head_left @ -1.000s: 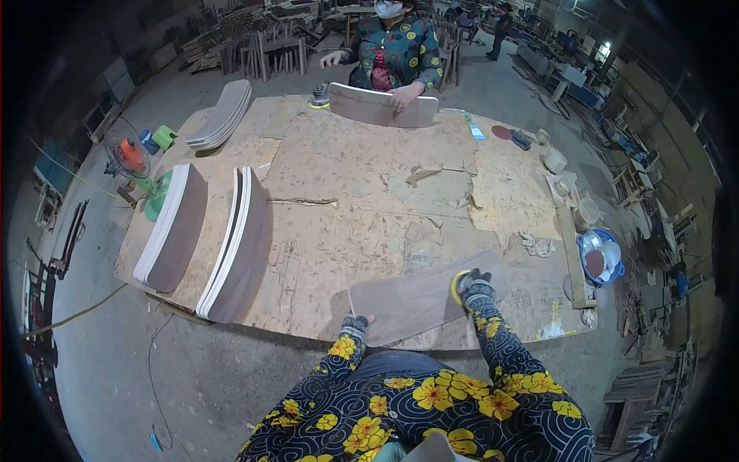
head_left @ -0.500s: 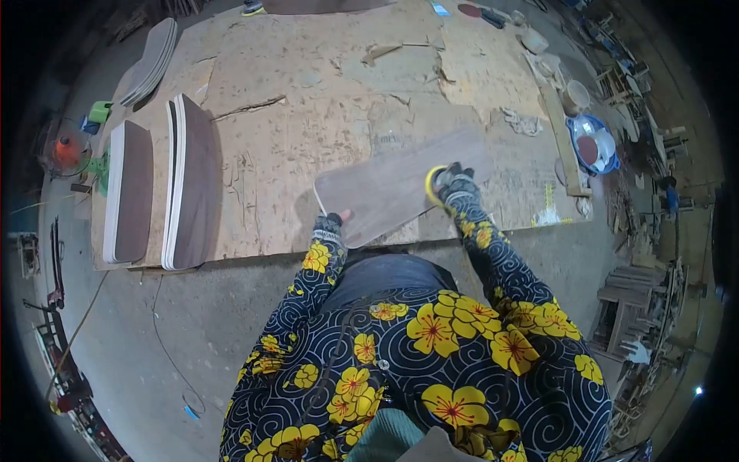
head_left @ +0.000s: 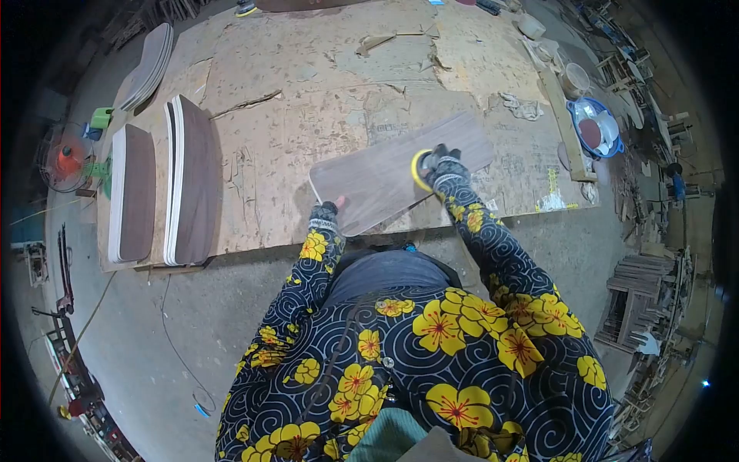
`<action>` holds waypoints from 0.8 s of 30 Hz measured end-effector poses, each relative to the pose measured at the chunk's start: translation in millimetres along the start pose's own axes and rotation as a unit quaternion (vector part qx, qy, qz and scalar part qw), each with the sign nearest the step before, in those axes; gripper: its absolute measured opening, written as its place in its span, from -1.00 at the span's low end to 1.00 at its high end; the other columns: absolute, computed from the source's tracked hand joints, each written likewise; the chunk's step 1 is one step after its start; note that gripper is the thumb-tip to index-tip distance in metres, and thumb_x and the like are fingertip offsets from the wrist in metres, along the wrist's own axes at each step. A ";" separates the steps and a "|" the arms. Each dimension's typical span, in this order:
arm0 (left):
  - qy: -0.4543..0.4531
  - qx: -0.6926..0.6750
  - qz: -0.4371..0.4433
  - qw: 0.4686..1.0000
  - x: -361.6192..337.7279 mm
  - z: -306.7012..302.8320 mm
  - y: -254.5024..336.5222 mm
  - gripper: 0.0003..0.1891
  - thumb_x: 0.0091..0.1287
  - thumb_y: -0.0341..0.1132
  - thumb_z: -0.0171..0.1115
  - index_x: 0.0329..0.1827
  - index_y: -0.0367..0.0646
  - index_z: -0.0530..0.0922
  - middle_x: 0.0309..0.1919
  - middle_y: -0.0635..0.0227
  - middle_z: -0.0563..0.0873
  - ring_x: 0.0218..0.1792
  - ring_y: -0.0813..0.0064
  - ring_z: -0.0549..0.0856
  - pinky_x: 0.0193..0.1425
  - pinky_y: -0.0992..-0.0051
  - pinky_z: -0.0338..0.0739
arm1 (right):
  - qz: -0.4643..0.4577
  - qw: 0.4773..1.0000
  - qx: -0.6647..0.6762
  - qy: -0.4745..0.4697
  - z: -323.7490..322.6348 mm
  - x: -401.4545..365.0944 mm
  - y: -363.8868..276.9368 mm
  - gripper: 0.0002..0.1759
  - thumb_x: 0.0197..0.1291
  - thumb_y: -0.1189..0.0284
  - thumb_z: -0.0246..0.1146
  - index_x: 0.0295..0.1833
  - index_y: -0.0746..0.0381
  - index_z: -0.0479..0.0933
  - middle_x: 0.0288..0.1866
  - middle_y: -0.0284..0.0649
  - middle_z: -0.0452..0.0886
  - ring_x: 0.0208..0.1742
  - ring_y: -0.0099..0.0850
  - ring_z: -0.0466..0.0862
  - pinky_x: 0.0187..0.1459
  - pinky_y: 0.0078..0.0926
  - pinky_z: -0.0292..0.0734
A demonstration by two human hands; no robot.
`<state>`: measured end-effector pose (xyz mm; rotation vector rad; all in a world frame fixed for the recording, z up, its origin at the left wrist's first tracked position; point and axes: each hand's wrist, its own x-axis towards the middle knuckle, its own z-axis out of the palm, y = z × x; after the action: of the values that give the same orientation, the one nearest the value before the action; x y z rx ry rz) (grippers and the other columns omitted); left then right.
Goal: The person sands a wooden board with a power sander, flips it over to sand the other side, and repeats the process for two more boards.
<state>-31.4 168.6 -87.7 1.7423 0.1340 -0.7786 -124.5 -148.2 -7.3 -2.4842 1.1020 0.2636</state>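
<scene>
A flat wooden board [head_left: 377, 173] with rounded corners lies at a slant near the front edge of the work table. My left hand [head_left: 329, 212], in a dark fingerless glove, grips its near left corner, thumb on top and the other fingers hidden. My right hand [head_left: 445, 163], gloved too, is closed over a round sanding pad with a yellow rim [head_left: 418, 171]. That pad rests on the board's top face, right of its middle. Its underside is out of sight.
Similar boards [head_left: 192, 185] stand in stacks on the left of the worn table [head_left: 308, 100]. Another stack [head_left: 150, 69] lies farther back. At the right are a wooden strip [head_left: 564, 131], a crumpled cloth [head_left: 522, 106] and a blue basin [head_left: 616, 145]. A fan [head_left: 65, 158] stands beyond the left edge.
My right hand has slid the sanding pad a little leftward along the board. My left hand keeps its hold on the corner. The whole view has shifted slightly.
</scene>
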 end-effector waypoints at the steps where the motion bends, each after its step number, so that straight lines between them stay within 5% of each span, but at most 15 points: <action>1: 0.000 -0.001 -0.002 1.000 -2.8 -0.4 -2.5 -0.21 0.19 0.34 0.25 0.26 -0.17 0.59 0.12 0.03 0.70 0.18 0.03 0.64 0.21 0.16 0.54 | 0.020 1.000 0.006 0.010 -3.2 3.7 4.7 -0.27 0.02 0.13 0.46 0.31 0.00 0.37 0.23 0.10 0.40 0.11 0.14 0.66 0.06 -0.03 0.66; 9: 0.004 -0.012 -0.008 1.000 -6.7 -1.5 -4.8 -0.18 0.18 0.37 0.23 0.26 -0.17 0.59 0.13 0.01 0.70 0.19 0.02 0.64 0.22 0.15 0.53 | -0.112 0.994 0.007 0.016 12.5 -26.4 -16.4 -0.30 0.04 0.17 0.47 0.29 -0.01 0.35 0.19 0.10 0.41 0.07 0.14 0.64 0.04 0.02 0.62; 14: 0.002 -0.017 -0.009 1.000 -9.9 -2.2 -8.1 -0.16 0.18 0.39 0.21 0.26 -0.18 0.58 0.14 0.01 0.69 0.20 0.02 0.63 0.22 0.15 0.53 | 0.033 0.999 -0.003 -0.032 4.9 4.8 -10.5 -0.25 0.02 0.09 0.48 0.32 0.00 0.36 0.23 0.10 0.39 0.16 0.17 0.62 0.10 0.01 0.63; 18: 0.002 -0.028 -0.014 0.999 -10.0 -3.1 -8.5 -0.15 0.17 0.41 0.20 0.26 -0.18 0.58 0.14 0.00 0.69 0.21 0.02 0.63 0.23 0.15 0.53 | -0.060 0.998 -0.024 -0.018 7.5 -33.7 -30.2 -0.23 0.03 0.08 0.47 0.33 0.01 0.34 0.25 0.11 0.39 0.15 0.15 0.63 0.12 -0.01 0.63; 24: 0.001 -0.036 -0.017 0.999 -6.1 -2.5 -6.4 -0.12 0.17 0.44 0.19 0.26 -0.19 0.58 0.15 -0.01 0.69 0.21 0.01 0.62 0.24 0.14 0.52 | -0.061 0.998 -0.017 -0.009 10.7 -13.4 -29.2 -0.25 0.02 0.10 0.47 0.31 0.03 0.35 0.22 0.16 0.43 0.14 0.11 0.64 0.10 -0.03 0.63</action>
<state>-38.0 174.7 -89.3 1.6758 0.1914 -0.7887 -111.9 -117.0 -4.1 -2.5629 0.9404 0.2715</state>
